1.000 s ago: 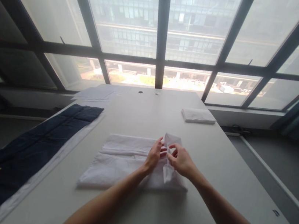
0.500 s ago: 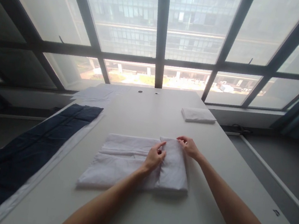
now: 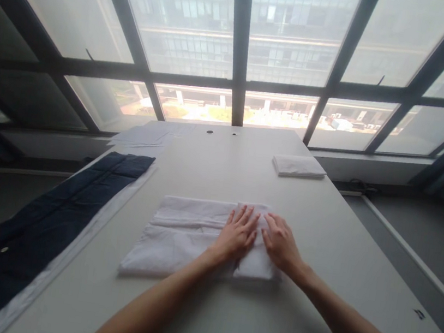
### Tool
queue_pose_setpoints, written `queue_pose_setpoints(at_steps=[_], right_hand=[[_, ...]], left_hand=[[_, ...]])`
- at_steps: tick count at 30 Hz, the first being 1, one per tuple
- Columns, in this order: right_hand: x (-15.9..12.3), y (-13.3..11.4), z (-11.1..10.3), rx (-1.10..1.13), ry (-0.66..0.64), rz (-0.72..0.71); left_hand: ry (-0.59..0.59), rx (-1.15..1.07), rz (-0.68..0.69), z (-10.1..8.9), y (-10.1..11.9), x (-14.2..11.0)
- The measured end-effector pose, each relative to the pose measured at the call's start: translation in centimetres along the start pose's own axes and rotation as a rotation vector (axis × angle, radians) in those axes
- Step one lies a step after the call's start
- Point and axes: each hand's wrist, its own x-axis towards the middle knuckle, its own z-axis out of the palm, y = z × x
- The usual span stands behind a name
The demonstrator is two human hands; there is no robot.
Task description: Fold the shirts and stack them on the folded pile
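A white cloth [image 3: 177,251] lies flat before me, its right end folded over into a thicker band. My left hand [image 3: 237,232] rests with spread fingers on the inner edge of that folded band. On the band's right side lies my right hand [image 3: 280,243], fingers stretched out and loosely curved over the fabric. Neither hand grips anything. A crease runs across the cloth left of my left hand. Part of the band is hidden beneath both hands.
A white table [image 3: 220,177] bears everything. Dark navy fabric [image 3: 52,225] lies over white fabric along its left side, with white sheets [image 3: 139,135] behind. A folded white cloth [image 3: 298,166] sits at the back right. Windows [image 3: 189,104] stand beyond the table's far edge.
The cloth's right end, bunched up between both hands at first, now lies flat as a folded band. My left hand flattened onto it; my right hand moved to its far corner, then back nearer.
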Motion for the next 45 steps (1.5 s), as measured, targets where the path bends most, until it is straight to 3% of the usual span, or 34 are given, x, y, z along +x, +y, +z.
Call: queue_pose_setpoints(at_steps=[4,8,13,19,23,25,28,31,34,40,45], right_hand=[[-4.9,-1.4,1.1,-0.138,-0.199,-0.064],[-4.7,-1.5,0.9,-0.148,-0.292,-0.023],[0.7,-1.1,-0.3,-0.097,-0.206,0.039],[3.6,1.4,1.5,-0.151,-0.274,0.018],[3.3,2.1,1.6,-0.187,-0.193,0.104],[2.5,1.3,1.3,-0.181,-0.131,0.138],[0.2,-1.0,1.2,-0.126,-0.072,0.045],[-2.6,-3.2,2.0,-0.100,-0.099,-0.071],[-4.3,-4.0,2.9,-0.112,-0.120,-0.091],[-4.2,-3.4,3.5,-0.128,-0.114,-0.060],[-4.2,-3.5,3.5,-0.131,-0.142,-0.043]], left_hand=[[-0.088,0.055,-0.002,0.8,-0.6,-0.2],[-0.095,0.079,0.002,0.9,-0.7,-0.3],[-0.045,0.070,0.001,1.0,-0.6,-0.4],[-0.025,0.044,-0.020,1.2,-0.6,-0.4],[-0.025,0.035,-0.017,1.4,-0.7,-0.3],[-0.020,0.033,-0.018,1.4,-0.7,-0.3],[-0.022,0.038,-0.017,1.3,-0.7,-0.3],[-0.051,0.053,-0.008,1.1,-0.7,-0.2],[-0.075,0.061,-0.007,1.0,-0.7,-0.2],[-0.060,0.066,-0.011,1.0,-0.7,-0.1],[-0.009,0.109,-0.132,0.4,-3.0,0.3]])
